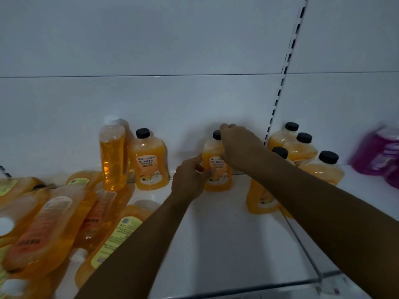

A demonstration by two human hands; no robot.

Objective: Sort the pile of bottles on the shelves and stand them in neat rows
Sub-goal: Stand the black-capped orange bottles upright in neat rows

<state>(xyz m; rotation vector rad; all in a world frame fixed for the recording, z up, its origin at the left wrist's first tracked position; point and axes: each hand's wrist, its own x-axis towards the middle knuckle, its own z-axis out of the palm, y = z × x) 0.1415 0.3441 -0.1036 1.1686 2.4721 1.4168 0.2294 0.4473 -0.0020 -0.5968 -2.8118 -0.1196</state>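
While both hands work at the middle of the frame, the held bottle [218, 167] stands upright near the back wall of the shelf [216, 234]. The left hand [190, 180] grips its lower body, fingers curled round the side; the right hand [237, 147] closes over the black cap and shoulder. Full of orange liquid, it likely feels fairly heavy, with stiff but slightly yielding plastic walls and a smooth label that could slip. Holding the waist and steadying the neck looks sound. A pile of bottles [54, 223] lies toppled at lower left; an upright row [302, 152] stands at right
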